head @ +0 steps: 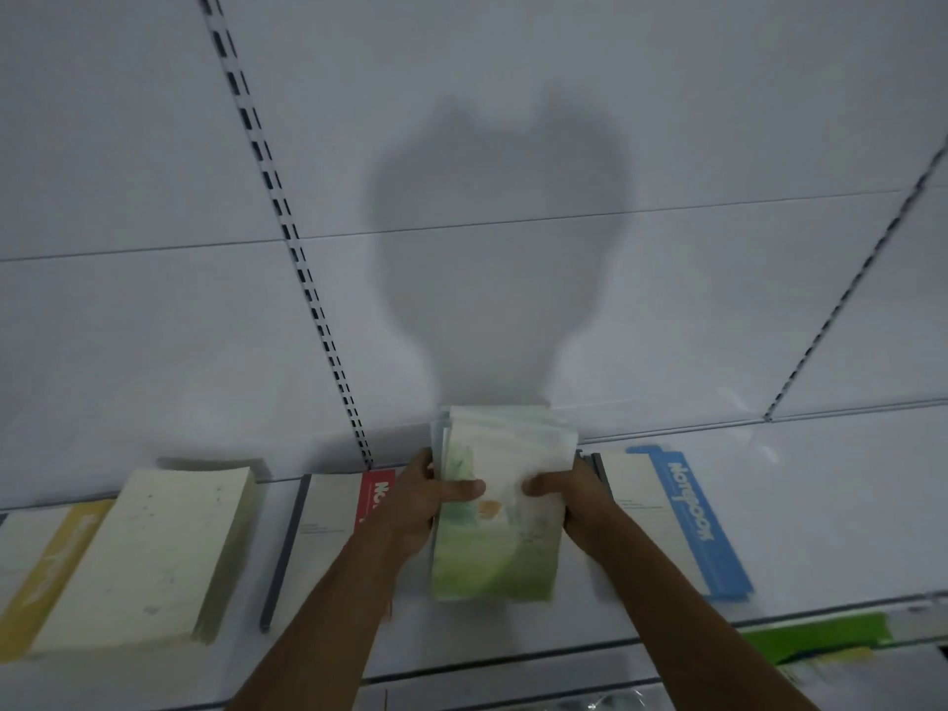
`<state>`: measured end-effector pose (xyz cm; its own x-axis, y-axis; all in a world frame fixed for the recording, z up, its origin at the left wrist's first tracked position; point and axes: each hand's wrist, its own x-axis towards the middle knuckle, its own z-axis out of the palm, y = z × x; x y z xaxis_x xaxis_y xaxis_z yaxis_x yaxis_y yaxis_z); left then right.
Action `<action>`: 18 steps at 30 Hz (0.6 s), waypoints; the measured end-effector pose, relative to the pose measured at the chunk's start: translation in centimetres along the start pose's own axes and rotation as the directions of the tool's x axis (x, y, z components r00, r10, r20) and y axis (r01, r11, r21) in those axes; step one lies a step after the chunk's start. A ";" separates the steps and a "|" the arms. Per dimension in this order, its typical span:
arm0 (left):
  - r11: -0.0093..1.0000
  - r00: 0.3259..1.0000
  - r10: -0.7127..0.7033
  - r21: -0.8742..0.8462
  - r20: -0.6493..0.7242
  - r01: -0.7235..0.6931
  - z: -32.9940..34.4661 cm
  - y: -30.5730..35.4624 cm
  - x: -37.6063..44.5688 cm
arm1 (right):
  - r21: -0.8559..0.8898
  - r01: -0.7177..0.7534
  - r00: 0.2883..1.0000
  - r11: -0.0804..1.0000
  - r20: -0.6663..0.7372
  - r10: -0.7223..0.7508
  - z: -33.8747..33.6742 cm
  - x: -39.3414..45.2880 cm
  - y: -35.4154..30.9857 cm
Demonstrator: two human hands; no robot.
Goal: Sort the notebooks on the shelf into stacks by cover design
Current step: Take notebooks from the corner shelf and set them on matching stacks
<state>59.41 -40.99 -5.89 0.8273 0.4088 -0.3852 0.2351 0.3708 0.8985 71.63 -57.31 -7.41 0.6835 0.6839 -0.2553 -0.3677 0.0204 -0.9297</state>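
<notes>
Both hands clamp one bundle of green-cover notebooks (495, 510), standing on the shelf (831, 505) between the red stack (333, 510) and the blue stack (677, 520). To do this well, I judge I should square the edges against the shelf, then lay the bundle flat in its own spot, well clear of its neighbours. My left hand (426, 500) curls round the left edge, thumb pressed on the cover. My right hand (569, 500) grips the right edge likewise. Blur hides the cover's detail. Cream stack (154, 551) and yellow stack (46, 561) lie further left.
</notes>
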 end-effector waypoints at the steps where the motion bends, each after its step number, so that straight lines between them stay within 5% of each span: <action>1: 0.998 0.999 0.053 0.019 0.013 -0.053 -0.3 -0.1 -0.3 | -0.045 0.066 0.997 0.997 0.036 -0.064 -0.1 -0.3 0.1; 6: 0.968 0.981 0.178 0.165 0.072 -0.187 -2.0 -2.4 -2.2 | -0.162 0.315 0.946 0.935 0.133 -0.296 -0.1 -1.9 1.1; 18: 0.921 0.956 0.278 0.257 0.094 -0.293 -1.4 -4.3 -4.7 | -0.240 0.243 0.963 0.940 0.175 -0.204 0.1 -3.3 3.1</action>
<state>53.76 -43.36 -8.20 0.9042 0.4156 -0.0985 0.1051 0.0071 0.9944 68.22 -59.46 -9.43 0.6234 0.7819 -0.0098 -0.0284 0.0101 -0.9995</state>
